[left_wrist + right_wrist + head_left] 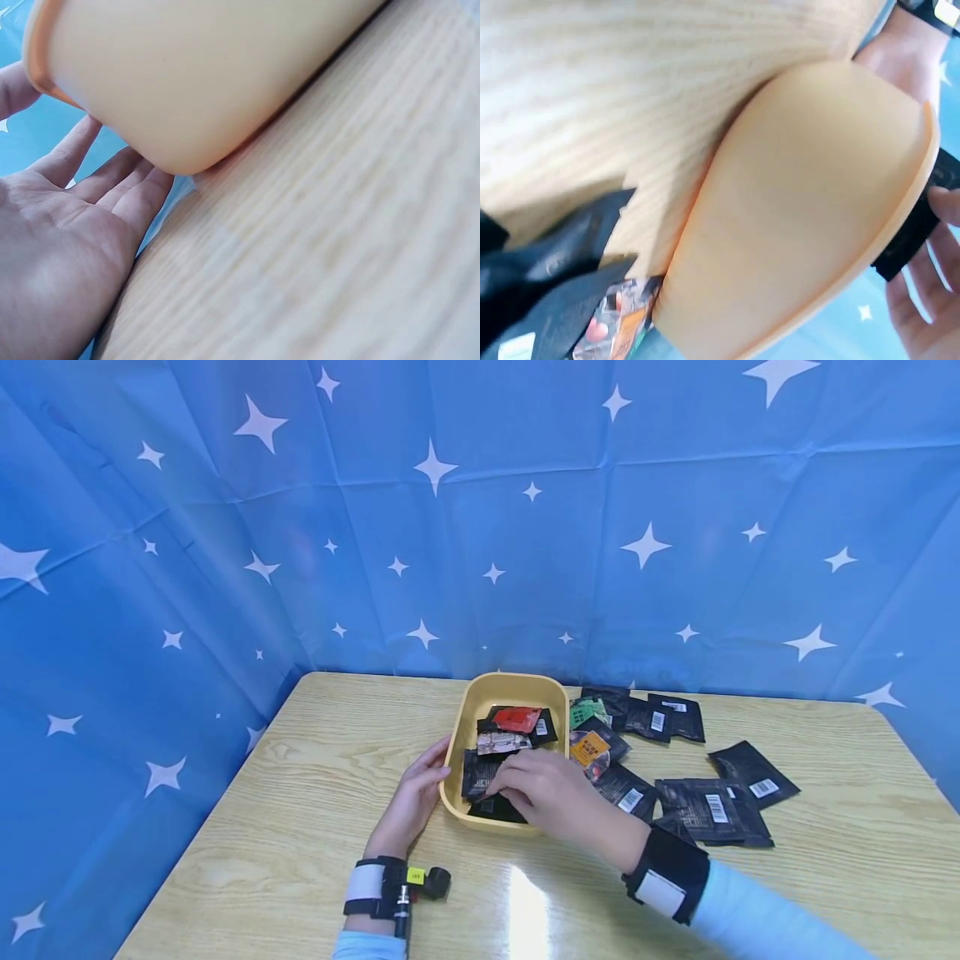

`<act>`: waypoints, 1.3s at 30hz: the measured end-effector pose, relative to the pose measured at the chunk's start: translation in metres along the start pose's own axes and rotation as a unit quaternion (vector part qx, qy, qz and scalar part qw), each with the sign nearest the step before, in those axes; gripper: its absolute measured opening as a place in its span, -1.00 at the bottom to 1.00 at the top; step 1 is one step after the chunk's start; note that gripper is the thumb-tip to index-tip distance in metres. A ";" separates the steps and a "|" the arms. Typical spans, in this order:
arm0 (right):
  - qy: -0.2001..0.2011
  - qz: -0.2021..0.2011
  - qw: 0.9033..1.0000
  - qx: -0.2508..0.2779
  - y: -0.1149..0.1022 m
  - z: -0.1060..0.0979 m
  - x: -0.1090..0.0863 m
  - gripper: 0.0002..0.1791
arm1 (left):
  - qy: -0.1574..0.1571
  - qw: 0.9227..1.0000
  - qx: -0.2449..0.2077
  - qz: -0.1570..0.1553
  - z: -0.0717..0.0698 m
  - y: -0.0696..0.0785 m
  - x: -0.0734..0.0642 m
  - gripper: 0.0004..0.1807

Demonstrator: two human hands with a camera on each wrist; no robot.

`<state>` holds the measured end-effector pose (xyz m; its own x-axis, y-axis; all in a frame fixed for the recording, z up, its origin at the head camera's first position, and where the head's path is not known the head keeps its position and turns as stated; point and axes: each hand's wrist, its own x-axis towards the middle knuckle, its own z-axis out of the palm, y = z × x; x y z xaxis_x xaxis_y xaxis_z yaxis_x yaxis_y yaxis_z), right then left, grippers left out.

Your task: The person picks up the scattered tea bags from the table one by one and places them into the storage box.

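Observation:
A yellow plastic bin [517, 680] stands on the table, with small black packets inside and a red packet [516, 719] on top toward the back. My left hand [415, 789] lies against the bin's left side; its fairly straight fingers touch the outer wall in the left wrist view, the thumb near the rim. Over the bin's front part, my right hand [551, 793] pinches a black packet [907, 244] between thumb and fingers. In the head view the hand partly covers that packet. A patterned white packet [504, 742] lies below the red one.
Right of the bin lie several loose flat packets, among them a green-labelled one [588, 712], an orange-labelled one [589, 748] and a black one with a barcode [753, 774]. A blue star-printed curtain [480, 527] hangs behind the wooden table [300, 777].

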<state>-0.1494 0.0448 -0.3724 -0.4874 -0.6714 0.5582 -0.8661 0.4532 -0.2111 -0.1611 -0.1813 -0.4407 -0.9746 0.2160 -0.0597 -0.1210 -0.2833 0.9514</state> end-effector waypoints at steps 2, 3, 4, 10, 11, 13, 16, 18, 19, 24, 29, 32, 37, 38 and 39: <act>-0.017 0.009 1.000 0.013 -0.002 0.003 -0.002 -0.83 | -0.002 1.000 -0.002 0.002 0.000 0.000 0.000 -0.32; -0.025 0.012 0.999 0.016 -0.004 0.004 -0.003 -0.85 | -0.003 1.000 -0.004 0.002 -0.001 0.000 -0.001 -0.33; -0.032 0.014 0.999 0.021 -0.005 0.005 -0.003 -0.86 | -0.003 1.000 -0.005 0.002 -0.001 0.000 -0.001 -0.32; -0.058 0.028 0.997 0.043 -0.009 0.007 -0.008 -0.87 | -0.003 1.000 -0.002 -0.003 -0.002 0.000 -0.001 -0.32; -0.061 0.029 0.997 0.048 -0.009 0.007 -0.009 -0.87 | -0.002 1.000 -0.002 -0.004 -0.002 0.000 -0.001 -0.32; -0.072 0.040 0.995 0.059 -0.010 0.005 -0.010 -0.86 | 0.001 1.000 0.000 -0.005 -0.003 -0.001 -0.001 -0.32; -0.084 0.064 0.992 0.069 -0.008 -0.002 -0.013 -0.83 | 0.005 1.000 0.001 -0.006 -0.003 -0.001 -0.001 -0.32; -0.087 0.082 0.991 0.067 -0.006 -0.007 -0.016 -0.82 | 0.005 1.000 0.001 -0.006 -0.003 -0.001 -0.001 -0.32; -0.084 0.087 0.991 0.063 -0.004 -0.010 -0.018 -0.81 | 0.005 1.000 0.003 -0.005 -0.003 -0.001 -0.001 -0.32; -0.096 0.124 0.987 0.044 0.006 -0.026 -0.029 -0.76 | 0.004 1.000 0.004 0.002 -0.002 -0.001 -0.001 -0.31; -0.122 0.193 0.973 0.029 0.018 -0.041 -0.048 -0.67 | -0.001 1.000 0.002 0.002 -0.002 0.000 0.000 -0.30; -0.123 0.225 0.966 0.013 0.029 -0.050 -0.061 -0.61 | -0.002 1.000 0.003 0.001 -0.002 0.000 0.000 -0.30; -0.106 0.276 0.955 0.002 0.046 -0.067 -0.082 -0.57 | 0.003 1.000 0.003 -0.001 -0.002 -0.001 0.001 -0.31; -0.105 0.284 0.953 -0.002 0.049 -0.070 -0.087 -0.56 | 0.003 1.000 0.002 -0.001 -0.002 -0.001 0.001 -0.31; -0.107 0.294 0.950 -0.008 0.052 -0.073 -0.091 -0.55 | 0.002 1.000 0.002 -0.001 -0.002 -0.001 0.001 -0.31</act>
<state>-0.1421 0.1723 -0.3758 -0.8992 -0.4026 0.1711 -0.4361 0.7943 -0.4229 -0.1625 -0.1824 -0.4419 -0.9752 0.2121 -0.0625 -0.1219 -0.2799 0.9522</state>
